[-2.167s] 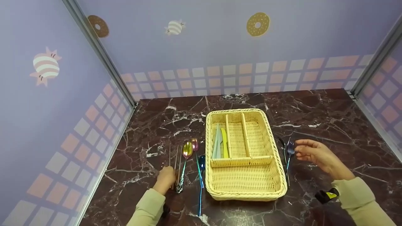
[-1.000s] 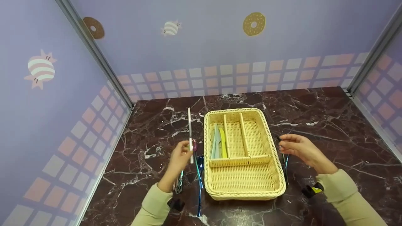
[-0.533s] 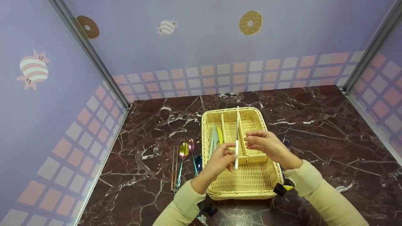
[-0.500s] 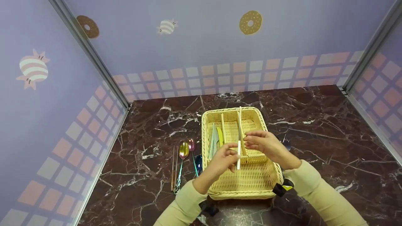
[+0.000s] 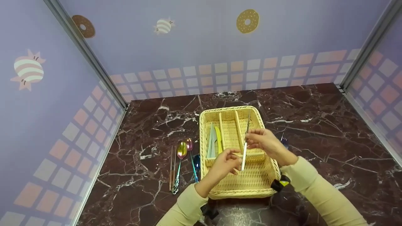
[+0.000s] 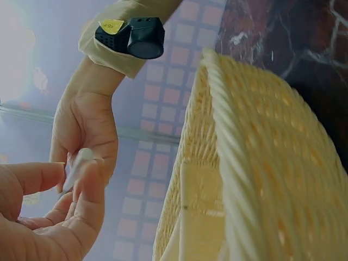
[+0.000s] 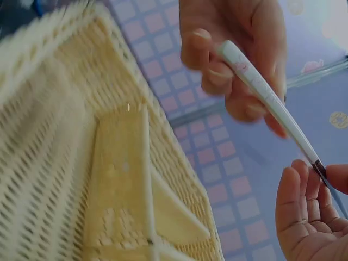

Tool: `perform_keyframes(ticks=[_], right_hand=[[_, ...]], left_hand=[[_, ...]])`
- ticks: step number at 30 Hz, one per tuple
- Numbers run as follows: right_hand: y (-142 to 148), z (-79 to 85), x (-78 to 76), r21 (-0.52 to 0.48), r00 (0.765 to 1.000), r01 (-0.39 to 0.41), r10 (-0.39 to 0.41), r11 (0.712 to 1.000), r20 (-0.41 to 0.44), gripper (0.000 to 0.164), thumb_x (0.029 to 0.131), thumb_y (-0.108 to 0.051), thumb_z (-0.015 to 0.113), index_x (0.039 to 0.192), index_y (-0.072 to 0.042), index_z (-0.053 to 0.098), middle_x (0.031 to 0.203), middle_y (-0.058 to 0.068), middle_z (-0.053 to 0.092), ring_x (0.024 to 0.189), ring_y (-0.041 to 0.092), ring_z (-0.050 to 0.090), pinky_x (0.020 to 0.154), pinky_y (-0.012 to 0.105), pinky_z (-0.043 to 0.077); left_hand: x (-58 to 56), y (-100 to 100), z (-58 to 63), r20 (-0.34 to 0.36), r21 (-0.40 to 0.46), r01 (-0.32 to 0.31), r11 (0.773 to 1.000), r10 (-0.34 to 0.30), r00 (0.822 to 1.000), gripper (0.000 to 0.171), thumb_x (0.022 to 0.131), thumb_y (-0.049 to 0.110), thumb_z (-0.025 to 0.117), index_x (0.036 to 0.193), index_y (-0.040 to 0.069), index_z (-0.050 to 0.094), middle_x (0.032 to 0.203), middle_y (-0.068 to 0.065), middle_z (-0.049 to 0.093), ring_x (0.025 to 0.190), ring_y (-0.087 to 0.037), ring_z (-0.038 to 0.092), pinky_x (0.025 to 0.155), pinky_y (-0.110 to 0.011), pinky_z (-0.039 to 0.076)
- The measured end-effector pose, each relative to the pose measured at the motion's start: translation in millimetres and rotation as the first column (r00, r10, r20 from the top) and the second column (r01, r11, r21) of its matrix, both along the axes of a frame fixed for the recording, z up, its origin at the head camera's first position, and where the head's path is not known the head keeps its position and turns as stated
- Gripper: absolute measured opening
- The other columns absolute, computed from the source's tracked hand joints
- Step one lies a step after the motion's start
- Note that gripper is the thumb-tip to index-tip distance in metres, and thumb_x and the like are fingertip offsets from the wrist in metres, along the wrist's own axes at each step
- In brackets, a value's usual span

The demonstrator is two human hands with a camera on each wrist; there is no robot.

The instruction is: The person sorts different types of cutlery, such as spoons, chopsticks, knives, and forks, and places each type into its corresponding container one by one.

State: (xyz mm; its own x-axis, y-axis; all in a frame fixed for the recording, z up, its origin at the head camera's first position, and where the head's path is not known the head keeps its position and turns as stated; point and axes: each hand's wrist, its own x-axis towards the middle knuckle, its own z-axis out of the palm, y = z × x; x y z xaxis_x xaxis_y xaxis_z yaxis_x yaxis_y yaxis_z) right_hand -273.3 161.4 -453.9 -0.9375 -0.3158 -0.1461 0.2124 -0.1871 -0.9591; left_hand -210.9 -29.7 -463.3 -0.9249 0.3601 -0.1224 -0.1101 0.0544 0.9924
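White-handled chopsticks (image 5: 244, 157) with thin metal tips hang over the wicker cutlery basket (image 5: 241, 193), tilted, tips towards its far right compartment. My right hand (image 5: 267, 143) pinches them between thumb and fingertips where the white handle meets the metal, seen plainly in the right wrist view. Close to the handle end, my left hand (image 5: 223, 163) has loosely bent fingers with a small gap at the thumb. In the left wrist view the handle end (image 6: 85, 154) shows beyond its fingers. Pale blue knives (image 5: 212, 141) and a yellow-green knife (image 5: 218, 138) lie in the basket's left compartment.
Left of the basket lie brown chopsticks (image 5: 172, 169), a gold spoon (image 5: 181, 150), a pink-purple spoon (image 5: 189, 144) and a dark blue spoon (image 5: 197, 162). On the right, a dark blue fork (image 5: 284, 141) lies partly behind the right forearm. Printed panels (image 5: 194, 40) enclose the marble table.
My left hand picked up the white-handled chopsticks from the table's left side and carried them over the basket. My right hand moved in from the fork's side and took hold; the left loosened.
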Motion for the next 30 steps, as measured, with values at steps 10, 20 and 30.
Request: perform_keyframes(ticks=[10,20,30], right_hand=[[13,-20.2,-75.1,0.634,0.976,0.193,-0.084,0.749,-0.199,0.011,0.080,-0.001,0.049,0.072,0.003,0.056,0.055,0.000,0.055,0.044,0.007,0.055,0.047,0.024,0.053],[-11,-73.5,-112.1,0.938,0.944,0.250,0.157,0.239,-0.291,0.011,0.079,0.002,0.043,0.075,0.004,0.054,0.074,0.019,0.058,0.064,0.031,0.058,0.052,0.044,0.050],[5,-164.7,-162.2,0.966,0.893,0.224,0.369,0.131,-0.257,0.008,0.077,-0.002,0.053,0.080,0.002,0.060,0.079,0.021,0.061,0.065,0.031,0.057,0.055,0.048,0.049]], left_hand=[[1.3,-41,-6.1,-0.077,-0.087,-0.112,0.990,0.106,0.991,0.039,0.087,0.013,0.057,0.120,-0.005,0.048,0.096,-0.013,0.057,0.071,-0.019,0.062,0.059,-0.035,0.054],[1.6,-53,-6.8,-0.094,-0.101,-0.089,0.991,0.080,0.992,0.033,0.088,0.005,0.053,0.117,-0.009,0.047,0.095,-0.016,0.057,0.079,-0.035,0.062,0.062,-0.041,0.054],[3.7,-60,-10.4,-0.106,-0.111,-0.110,0.988,0.099,0.989,0.037,0.087,0.007,0.054,0.119,-0.011,0.046,0.095,-0.012,0.057,0.077,-0.028,0.064,0.059,-0.032,0.054]])
